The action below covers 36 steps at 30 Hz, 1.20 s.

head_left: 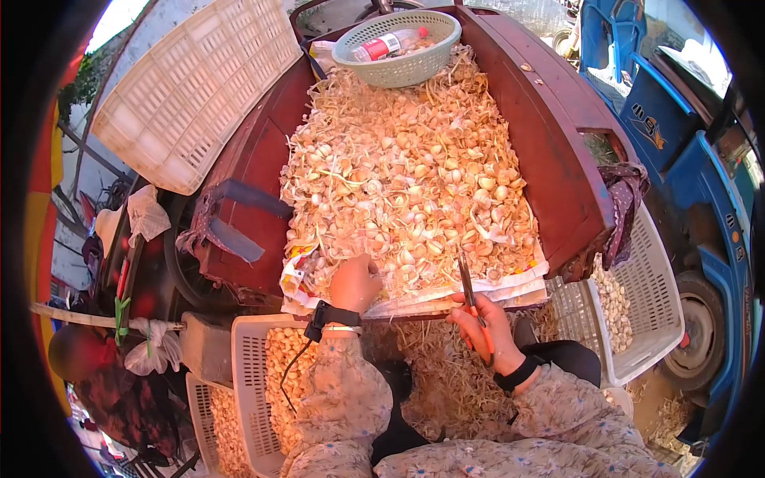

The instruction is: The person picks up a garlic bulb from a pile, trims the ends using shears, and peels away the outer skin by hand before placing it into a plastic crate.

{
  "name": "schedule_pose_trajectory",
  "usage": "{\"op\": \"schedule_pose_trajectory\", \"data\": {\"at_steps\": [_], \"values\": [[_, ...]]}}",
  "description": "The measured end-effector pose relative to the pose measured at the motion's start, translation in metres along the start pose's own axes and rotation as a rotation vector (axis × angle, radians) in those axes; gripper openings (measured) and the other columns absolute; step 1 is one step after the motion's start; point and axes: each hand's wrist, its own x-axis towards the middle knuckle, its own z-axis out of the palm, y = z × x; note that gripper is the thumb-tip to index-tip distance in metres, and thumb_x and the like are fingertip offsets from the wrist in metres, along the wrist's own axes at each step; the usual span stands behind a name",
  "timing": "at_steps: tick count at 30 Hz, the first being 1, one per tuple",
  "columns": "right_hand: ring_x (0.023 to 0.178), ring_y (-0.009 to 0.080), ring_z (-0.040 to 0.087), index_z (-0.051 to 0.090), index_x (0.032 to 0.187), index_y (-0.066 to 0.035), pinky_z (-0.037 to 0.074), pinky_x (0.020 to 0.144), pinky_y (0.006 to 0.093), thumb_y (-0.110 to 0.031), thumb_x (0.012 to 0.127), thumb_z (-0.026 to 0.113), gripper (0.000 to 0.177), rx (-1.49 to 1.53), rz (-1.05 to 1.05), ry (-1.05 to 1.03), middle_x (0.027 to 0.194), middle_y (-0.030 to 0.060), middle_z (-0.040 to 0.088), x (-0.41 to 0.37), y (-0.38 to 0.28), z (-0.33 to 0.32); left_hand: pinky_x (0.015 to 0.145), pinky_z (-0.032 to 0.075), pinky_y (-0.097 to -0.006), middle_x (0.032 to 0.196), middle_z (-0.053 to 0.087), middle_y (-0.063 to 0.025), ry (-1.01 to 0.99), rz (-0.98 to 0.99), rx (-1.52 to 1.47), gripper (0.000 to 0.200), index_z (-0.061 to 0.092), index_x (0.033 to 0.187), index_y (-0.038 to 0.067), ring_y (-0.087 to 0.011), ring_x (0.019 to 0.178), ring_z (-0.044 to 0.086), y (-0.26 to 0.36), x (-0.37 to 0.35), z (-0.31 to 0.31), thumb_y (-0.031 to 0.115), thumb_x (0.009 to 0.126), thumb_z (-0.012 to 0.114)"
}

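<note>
My right hand (488, 328) grips a pair of scissors (467, 280) with dark blades pointing away from me and a reddish handle. The blades reach over the near edge of a heap of garlic (414, 183), cloves and bulbs mixed with dry stalks and husks. My left hand (356, 284) is curled closed above the near left corner of the heap; what its fingers hold, if anything, is hidden. Under the garlic lies a pale printed sheet (510, 288), its front edge showing along the bed of a dark red cart (574, 159).
A green basin (422, 72) holding a plastic bottle (389, 45) sits at the heap's far end. Crates of garlic stand left (249, 390) and right (657, 295) of my legs. An upended crate (195, 95) leans at left; a blue vehicle (721, 231) is at right.
</note>
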Motion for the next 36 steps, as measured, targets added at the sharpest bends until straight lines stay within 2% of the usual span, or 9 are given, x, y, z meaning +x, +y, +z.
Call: {"op": "schedule_pose_trajectory", "data": {"at_steps": [4,7,11,15,18,24,30,33,36], "values": [[0.07,0.0054,0.054,0.053,0.105,0.0,0.042,0.063,0.018,-0.012,0.084,0.062,0.026,0.011,-0.033,0.0,0.078,0.0009,0.059,0.002,0.006,0.0,0.063,0.047,-0.0393,0.078,0.063,-0.0143,0.293,-0.158,-0.238,0.012,0.062,0.084,0.006,-0.0333,0.072,0.06,0.0,0.01,-0.003,0.009,0.072,0.058],[0.07,0.0053,0.054,0.053,0.105,0.0,0.043,0.063,0.0183,-0.012,0.083,0.062,0.026,0.0,-0.013,0.001,0.078,0.0006,0.059,0.003,0.008,0.0,0.065,0.047,-0.0385,0.082,0.063,-0.0136,0.356,0.036,-0.362,0.019,0.062,0.094,0.007,-0.0326,0.075,0.06,-0.002,0.027,0.008,0.009,0.075,0.058],[0.069,0.0052,0.053,0.053,0.105,0.0,0.043,0.063,0.0181,-0.012,0.083,0.062,0.026,0.001,-0.022,0.009,0.077,0.0001,0.058,0.003,0.008,0.003,0.068,0.046,-0.0386,0.089,0.061,-0.0143,0.224,0.148,-0.06,0.027,0.06,0.099,0.006,-0.0315,0.083,0.059,0.0,0.038,0.021,0.011,0.073,0.061],[0.068,0.005,0.052,0.053,0.105,0.0,0.042,0.063,0.0175,-0.012,0.083,0.062,0.027,0.083,0.019,-0.002,0.077,-0.0001,0.057,-0.001,0.0,0.002,0.069,0.046,-0.0394,0.082,0.06,-0.0136,0.115,0.095,-0.213,0.025,0.06,0.097,0.006,-0.0315,0.083,0.058,0.002,0.036,0.013,0.009,0.072,0.061],[0.069,0.0044,0.051,0.053,0.106,0.0,0.042,0.062,0.0174,-0.013,0.084,0.062,0.028,0.063,-0.01,0.001,0.078,-0.0001,0.057,0.0,0.006,0.0,0.068,0.046,-0.0389,0.088,0.059,-0.0134,0.07,0.094,-0.284,0.025,0.059,0.097,0.006,-0.0313,0.082,0.058,-0.003,0.033,0.014,0.007,0.072,0.061],[0.066,0.0032,0.05,0.053,0.106,0.0,0.04,0.058,0.0172,-0.014,0.084,0.062,0.029,0.012,-0.022,-0.014,0.076,-0.0009,0.057,-0.002,0.002,0.001,0.067,0.047,-0.0379,0.101,0.053,-0.0122,0.111,0.235,-0.008,0.026,0.059,0.099,0.008,-0.031,0.082,0.058,0.005,0.028,0.017,0.004,0.074,0.055],[0.063,0.0033,0.049,0.052,0.106,0.001,0.039,0.056,0.0175,-0.015,0.083,0.063,0.029,0.008,-0.035,-0.017,0.075,-0.0011,0.057,-0.001,0.004,0.002,0.064,0.047,-0.038,0.092,0.055,-0.0131,0.135,0.275,0.043,0.029,0.059,0.102,0.008,-0.0316,0.077,0.058,0.004,0.03,0.021,0.002,0.074,0.054],[0.063,0.0028,0.048,0.053,0.104,-0.001,0.039,0.055,0.018,-0.014,0.083,0.063,0.027,-0.103,-0.137,0.004,0.073,-0.0019,0.056,0.005,0.013,0.001,0.057,0.044,-0.0285,0.074,0.055,-0.0065,0.278,0.281,-0.39,0.026,0.058,0.105,0.007,-0.0184,0.065,0.056,0.014,0.025,0.011,0.004,0.079,0.057],[0.061,0.008,0.053,0.055,0.103,-0.004,0.042,0.055,0.0219,-0.015,0.078,0.067,0.03,-0.362,-0.204,0.018,0.073,0.0018,0.057,-0.003,-0.01,-0.001,0.049,0.035,-0.0198,0.063,0.048,0.0014,-0.065,-0.105,-0.924,0.022,0.057,0.105,0.005,-0.0065,0.055,0.045,0.04,0.01,-0.014,0.006,0.083,0.056]]}}
